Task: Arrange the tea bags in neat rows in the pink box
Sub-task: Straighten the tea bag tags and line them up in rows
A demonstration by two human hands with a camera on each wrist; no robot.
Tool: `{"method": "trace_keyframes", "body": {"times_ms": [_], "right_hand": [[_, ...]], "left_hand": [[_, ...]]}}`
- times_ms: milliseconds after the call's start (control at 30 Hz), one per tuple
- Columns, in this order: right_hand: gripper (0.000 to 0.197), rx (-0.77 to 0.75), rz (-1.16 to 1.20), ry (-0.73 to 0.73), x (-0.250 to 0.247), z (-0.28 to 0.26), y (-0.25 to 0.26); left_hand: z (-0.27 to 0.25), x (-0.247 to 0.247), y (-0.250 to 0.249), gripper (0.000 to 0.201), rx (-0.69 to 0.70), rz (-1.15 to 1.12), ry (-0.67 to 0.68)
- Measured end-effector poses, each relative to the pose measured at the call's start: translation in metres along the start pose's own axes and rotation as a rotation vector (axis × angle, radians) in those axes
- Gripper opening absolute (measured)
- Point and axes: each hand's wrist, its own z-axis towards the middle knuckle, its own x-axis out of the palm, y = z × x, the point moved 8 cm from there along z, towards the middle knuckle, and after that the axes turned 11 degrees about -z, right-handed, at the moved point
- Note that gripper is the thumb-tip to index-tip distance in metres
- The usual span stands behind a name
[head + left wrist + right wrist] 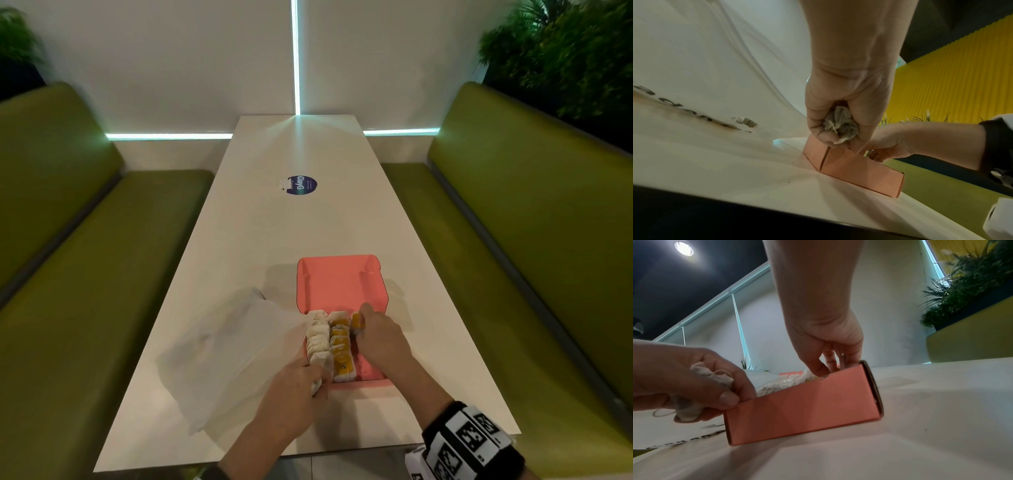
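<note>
At the far left of the long white table (260,240) lay a crumpled translucent white plastic bag (233,349), its near edge reaching the left wall of the box; black lettering on it showed only in part in the wrist views and could not be read. Just right of it, the left hand (291,394) was at the near left corner of the open pink cardboard box (342,284), fingers curled round a bunched wad of white paper tea bags with strings (840,125); how many it held could not be told. Inside the box's near half stood two rows: a left row of plain white tea bags (317,337) and a middle row of tea bags with yellow tags (340,342), their print too small to make out. Further right, the right hand (380,339) reached down into the box, fingertips pinching a yellow-tagged tea bag (356,322) at the head of a third row, most of which the hand hid. A black-and-white patterned wristband (469,442) was cut off by the bottom edge.
</note>
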Motion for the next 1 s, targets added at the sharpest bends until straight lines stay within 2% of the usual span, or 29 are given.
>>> {"method": "trace_keyframes", "body": {"times_ms": [300,467,567,633,733,800,900,1000], "right_hand": [[0.028,-0.051,-0.08,0.097,0.001,-0.004,0.002],[0.011,-0.013,0.016,0.032,-0.008,-0.004,-0.003],[0.014,-0.001,0.066,0.019,-0.012,-0.008,-0.009],[0.014,-0.017,0.1,0.014,-0.018,-0.013,-0.01],[0.011,-0.14,0.27,0.04,-0.032,-0.029,0.005],[0.015,-0.292,0.426,0.134,-0.04,-0.048,0.027],[0.023,-0.47,0.54,0.23,-0.047,-0.072,0.055],[0.03,-0.522,0.459,0.159,-0.047,-0.078,0.068]], "left_hand": [[0.0,-0.002,-0.001,0.025,-0.01,-0.016,0.014],[0.002,-0.001,0.004,0.025,-0.027,-0.042,0.016],[0.002,-0.002,0.007,0.022,-0.048,-0.08,0.017],[0.001,-0.008,0.007,0.02,-0.064,-0.197,-0.025],[-0.001,-0.02,0.002,0.012,-0.081,-0.644,-0.103],[-0.002,-0.025,-0.004,0.028,-0.066,-0.868,-0.125],[-0.002,-0.028,-0.004,0.043,-0.113,-0.99,-0.122],[-0.003,-0.03,-0.006,0.046,-0.107,-0.995,-0.13]]}}
